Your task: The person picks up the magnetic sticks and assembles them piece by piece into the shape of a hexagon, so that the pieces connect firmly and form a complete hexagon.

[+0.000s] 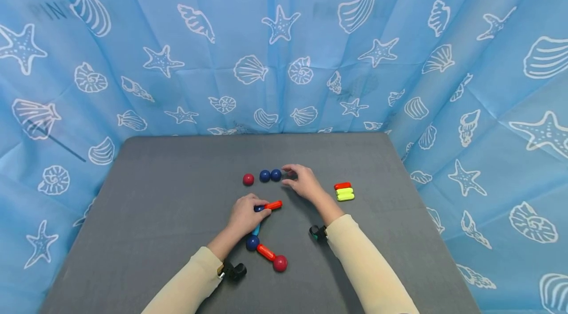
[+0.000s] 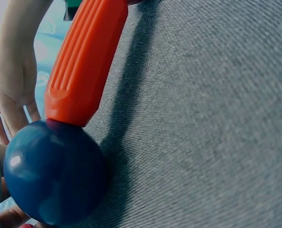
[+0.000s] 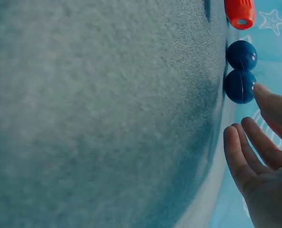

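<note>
In the head view my left hand (image 1: pixel 243 215) grips a blue ball (image 1: pixel 259 208) that has a red-orange stick (image 1: pixel 273 205) on its right. A light blue stick (image 1: pixel 256 229) runs from under the hand to another blue ball (image 1: pixel 252 242), joined by a second red-orange stick (image 1: pixel 266 253) to a red ball (image 1: pixel 280 263). My right hand (image 1: pixel 303 182) is spread just right of two touching blue balls (image 1: pixel 276 175), nothing between its fingers. The right wrist view shows its thumb close to the nearer blue ball (image 3: pixel 240 86); whether they touch I cannot tell.
A loose red ball (image 1: pixel 248 179) lies left of the two blue balls. On the right of the grey table (image 1: pixel 177 176), a red stick (image 1: pixel 342 186) lies beside two yellow sticks (image 1: pixel 345 196). A blue curtain (image 1: pixel 248 33) with shell prints hangs behind the table and at its sides.
</note>
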Demonstrator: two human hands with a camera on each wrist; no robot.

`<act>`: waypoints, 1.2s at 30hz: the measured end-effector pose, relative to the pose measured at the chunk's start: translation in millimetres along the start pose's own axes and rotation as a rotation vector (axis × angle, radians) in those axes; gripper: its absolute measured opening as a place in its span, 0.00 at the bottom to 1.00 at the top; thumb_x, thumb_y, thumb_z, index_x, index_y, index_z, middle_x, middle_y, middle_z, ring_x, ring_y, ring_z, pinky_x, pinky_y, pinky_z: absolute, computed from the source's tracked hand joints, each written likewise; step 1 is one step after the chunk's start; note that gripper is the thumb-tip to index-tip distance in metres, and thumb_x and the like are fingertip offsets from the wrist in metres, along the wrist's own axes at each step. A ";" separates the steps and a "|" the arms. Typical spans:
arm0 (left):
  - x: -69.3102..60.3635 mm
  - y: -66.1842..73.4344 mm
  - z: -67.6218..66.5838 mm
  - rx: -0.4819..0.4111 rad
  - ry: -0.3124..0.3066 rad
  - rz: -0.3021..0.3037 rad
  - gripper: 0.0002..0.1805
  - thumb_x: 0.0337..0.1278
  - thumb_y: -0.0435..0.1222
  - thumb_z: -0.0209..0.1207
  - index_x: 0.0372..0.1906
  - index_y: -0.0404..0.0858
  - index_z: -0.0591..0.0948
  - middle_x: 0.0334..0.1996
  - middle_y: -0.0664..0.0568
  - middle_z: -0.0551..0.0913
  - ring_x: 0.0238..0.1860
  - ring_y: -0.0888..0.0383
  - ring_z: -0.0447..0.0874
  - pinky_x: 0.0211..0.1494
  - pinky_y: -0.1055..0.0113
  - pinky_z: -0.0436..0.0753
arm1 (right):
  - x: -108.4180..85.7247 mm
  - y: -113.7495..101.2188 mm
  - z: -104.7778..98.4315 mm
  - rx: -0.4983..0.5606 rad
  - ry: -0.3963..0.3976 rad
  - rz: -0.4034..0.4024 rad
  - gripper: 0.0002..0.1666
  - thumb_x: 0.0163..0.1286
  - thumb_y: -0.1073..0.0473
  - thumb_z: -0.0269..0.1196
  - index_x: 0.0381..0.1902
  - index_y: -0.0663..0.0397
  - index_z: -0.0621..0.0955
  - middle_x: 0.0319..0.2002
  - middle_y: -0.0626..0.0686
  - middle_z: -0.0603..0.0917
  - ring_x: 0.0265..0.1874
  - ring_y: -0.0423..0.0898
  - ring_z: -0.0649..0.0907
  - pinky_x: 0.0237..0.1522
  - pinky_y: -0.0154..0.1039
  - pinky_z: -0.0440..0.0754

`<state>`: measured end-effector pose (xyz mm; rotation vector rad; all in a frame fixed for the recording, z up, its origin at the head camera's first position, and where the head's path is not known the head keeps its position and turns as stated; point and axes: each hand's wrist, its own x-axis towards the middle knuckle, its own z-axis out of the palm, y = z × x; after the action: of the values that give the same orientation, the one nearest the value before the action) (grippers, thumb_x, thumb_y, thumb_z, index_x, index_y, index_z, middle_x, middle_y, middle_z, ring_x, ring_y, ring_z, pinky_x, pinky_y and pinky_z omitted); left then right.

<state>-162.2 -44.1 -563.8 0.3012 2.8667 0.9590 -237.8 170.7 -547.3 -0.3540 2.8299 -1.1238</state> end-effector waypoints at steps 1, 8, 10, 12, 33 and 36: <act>0.1 0.0 0.1 0.000 0.003 0.001 0.15 0.56 0.48 0.71 0.48 0.48 0.90 0.39 0.55 0.83 0.39 0.55 0.79 0.45 0.58 0.78 | 1.7 -0.3 0.1 0.006 -0.006 0.002 0.26 0.66 0.58 0.71 0.62 0.51 0.81 0.57 0.55 0.84 0.55 0.53 0.83 0.57 0.50 0.80; 0.7 1.1 -0.1 0.010 0.017 0.002 0.16 0.56 0.48 0.71 0.48 0.48 0.90 0.39 0.55 0.84 0.39 0.55 0.79 0.44 0.58 0.78 | 14.8 -2.2 2.9 0.031 -0.081 0.001 0.31 0.65 0.57 0.72 0.66 0.49 0.78 0.63 0.55 0.80 0.57 0.52 0.83 0.59 0.51 0.79; 0.5 1.2 0.1 0.009 0.019 -0.003 0.16 0.56 0.48 0.71 0.48 0.48 0.90 0.40 0.55 0.84 0.39 0.55 0.79 0.45 0.58 0.78 | 18.2 -2.3 4.0 0.029 -0.101 -0.003 0.32 0.66 0.57 0.71 0.67 0.49 0.77 0.64 0.55 0.79 0.57 0.52 0.82 0.60 0.51 0.79; 0.6 0.9 0.6 0.006 0.022 -0.008 0.16 0.56 0.48 0.71 0.48 0.48 0.90 0.40 0.55 0.85 0.40 0.55 0.79 0.46 0.58 0.78 | 20.8 -2.4 4.9 0.024 -0.109 -0.016 0.32 0.66 0.58 0.71 0.67 0.49 0.77 0.64 0.56 0.79 0.56 0.52 0.82 0.60 0.51 0.78; 1.1 -0.9 2.6 -0.019 0.037 -0.025 0.16 0.56 0.48 0.71 0.47 0.48 0.90 0.39 0.56 0.84 0.38 0.57 0.78 0.45 0.59 0.78 | -7.6 -1.2 2.1 0.034 -0.025 0.033 0.20 0.68 0.58 0.70 0.57 0.50 0.83 0.46 0.54 0.87 0.44 0.48 0.86 0.51 0.47 0.84; -0.1 -2.1 2.9 -0.025 0.041 -0.024 0.16 0.56 0.48 0.71 0.48 0.48 0.90 0.40 0.56 0.84 0.39 0.56 0.79 0.46 0.58 0.79 | -20.3 -1.2 -0.2 0.058 -0.019 0.063 0.21 0.67 0.57 0.70 0.57 0.50 0.83 0.47 0.53 0.87 0.44 0.47 0.86 0.51 0.47 0.84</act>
<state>-162.0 -44.1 -567.3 0.2466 2.8862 1.0071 -217.9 174.9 -546.6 -0.2677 2.7646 -1.1801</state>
